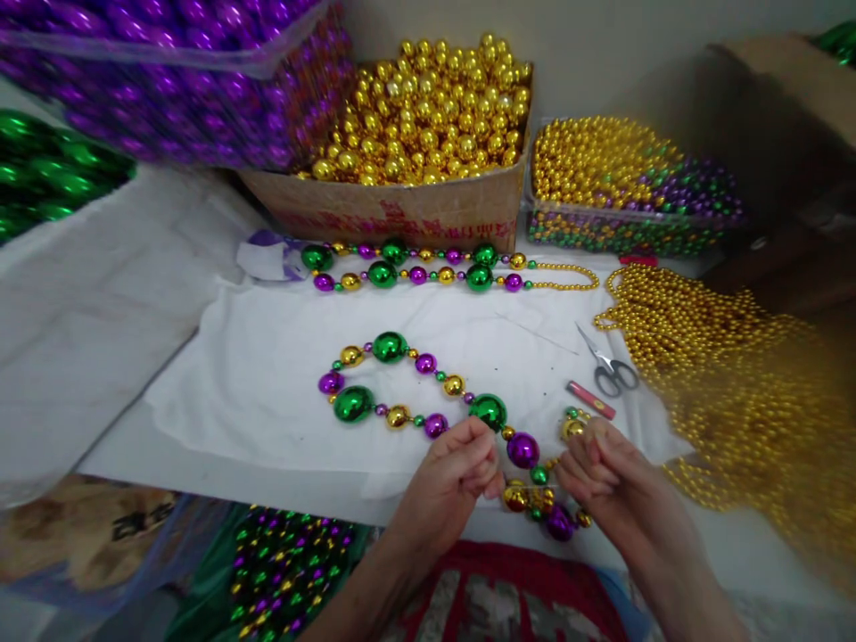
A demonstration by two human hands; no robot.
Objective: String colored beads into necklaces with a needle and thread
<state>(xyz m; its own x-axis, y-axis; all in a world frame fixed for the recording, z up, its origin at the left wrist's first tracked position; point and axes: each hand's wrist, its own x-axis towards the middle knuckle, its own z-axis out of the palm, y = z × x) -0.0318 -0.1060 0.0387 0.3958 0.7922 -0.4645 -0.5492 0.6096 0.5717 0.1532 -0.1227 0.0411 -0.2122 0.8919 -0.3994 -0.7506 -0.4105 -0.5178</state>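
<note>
Two hands: the left hand (455, 473) and the right hand (602, 473) are held close together at the near table edge, fingers pinched narrow, each closed on the bead string (488, 410).
Bead string: its near end is gripped between the hands, and the rest is laid in a loop on the white cloth (267, 374) beyond them.
Near edge: a bag of mixed beads (287, 562) is seen below the table edge, left of the forearms.
Open room: bare cloth is left to the left of the loop and between the loop and the necklace (415, 267) farther back.
Right side: scissors (610, 367) and a small red stick (590, 399) are laid just beside the right hand; past them the way is filled by a heap of gold strands (722, 357).
Far edge: the back is closed off by a cardboard box (401, 209) heaped with gold balls (428, 107) and a clear tub (629, 187) of small beads.
Far left: plastic bags of purple balls (174, 80) and green balls (46, 169) are stacked.
Surfaces: the beads are round, glossy and metallic in green, purple and gold; the cloth is soft and creased.
</note>
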